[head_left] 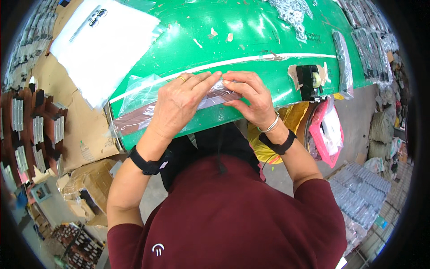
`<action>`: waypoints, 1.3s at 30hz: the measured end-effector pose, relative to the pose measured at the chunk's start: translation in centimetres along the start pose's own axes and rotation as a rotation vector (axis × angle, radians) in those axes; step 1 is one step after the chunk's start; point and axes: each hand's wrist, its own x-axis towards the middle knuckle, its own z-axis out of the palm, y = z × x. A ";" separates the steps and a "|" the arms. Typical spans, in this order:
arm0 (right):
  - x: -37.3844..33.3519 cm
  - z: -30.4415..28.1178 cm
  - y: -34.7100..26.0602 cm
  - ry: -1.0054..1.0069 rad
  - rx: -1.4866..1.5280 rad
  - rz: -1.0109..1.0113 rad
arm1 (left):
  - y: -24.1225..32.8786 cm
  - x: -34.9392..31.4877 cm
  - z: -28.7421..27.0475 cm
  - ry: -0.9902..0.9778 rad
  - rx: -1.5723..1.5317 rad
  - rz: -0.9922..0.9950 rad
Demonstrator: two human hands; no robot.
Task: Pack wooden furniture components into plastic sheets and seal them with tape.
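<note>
A long brown bar (134, 122) lies in a clear plastic bag (139, 93) along the near edge of the green table. My left hand (179, 102) rests over its middle, fingers close together and reaching to the bag's film. At the bar's right end, my right hand (251, 96) bends its fingers and pinches the film, thumb below. Both hands' fingertips nearly meet on the plastic. The part of the bar under my left palm is hidden.
White plastic bags (107, 45) lie stacked at the left. A black tape dispenser (308, 83) stands right of my hands, near a wrapped bar (343, 65). Small metal parts in plastic (293, 15) lie at the back. A pink basket (329, 136) stands below the table edge.
</note>
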 end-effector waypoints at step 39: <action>-8.2 -11.4 1.5 0.618 -0.378 0.446 | 3.8 -0.9 -0.3 -0.047 0.064 -0.030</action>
